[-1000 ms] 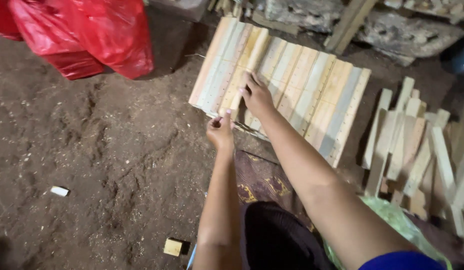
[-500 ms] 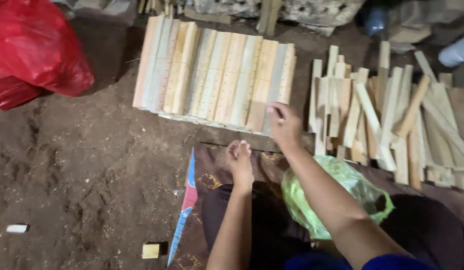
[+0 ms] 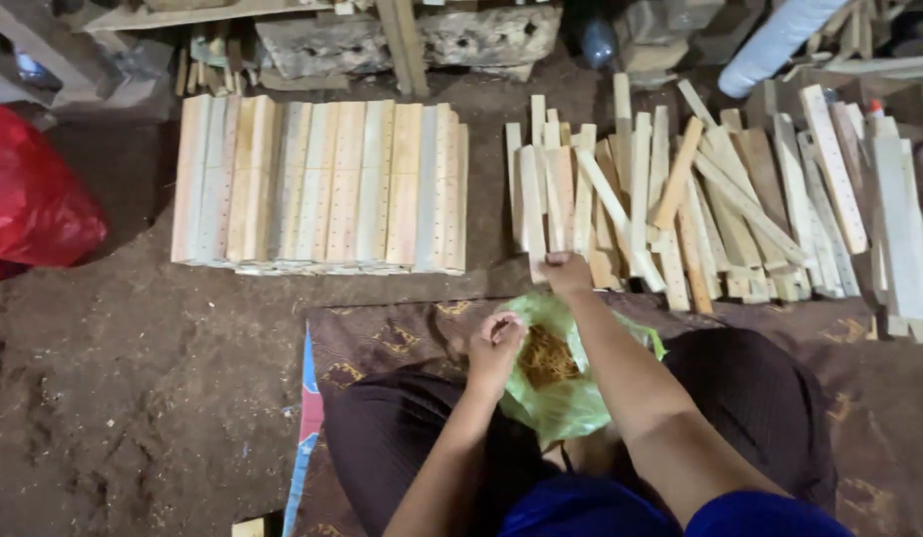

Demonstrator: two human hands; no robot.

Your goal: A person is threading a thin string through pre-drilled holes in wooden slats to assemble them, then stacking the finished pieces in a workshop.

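A: Entry. Where is the wooden stick [image 3: 555, 204] located?

B: It is seen standing among the loose pile of sticks [image 3: 720, 204] on the dirt floor [image 3: 113, 398], at the pile's left edge. Its near end is met by the right hand [image 3: 567, 273]. The fingers are curled closed over that end; whether the stick is truly gripped or only touched cannot be told.

A: And the left hand [image 3: 494, 343]?

B: It is held above the lap, near the edge of a green plastic bag [image 3: 571, 393]. The fingers are bent loosely inward. Whether something small is pinched between them cannot be told.

A: Contents of the bag?

B: A brownish mass is visible through its open top. Its nature cannot be made out.

A: Surroundings to be recorded.

B: A patterned brown mat [image 3: 382, 333] is spread under the seated person. To the left of the pile, well apart from both hands, a flat row of pale slats [image 3: 322, 184] is laid side by side; small dots are seen along several of them. A red plastic sack [image 3: 29, 199] is noted at the far left edge. Rough timber and blocks [image 3: 402, 35] are stacked along the top of the view.
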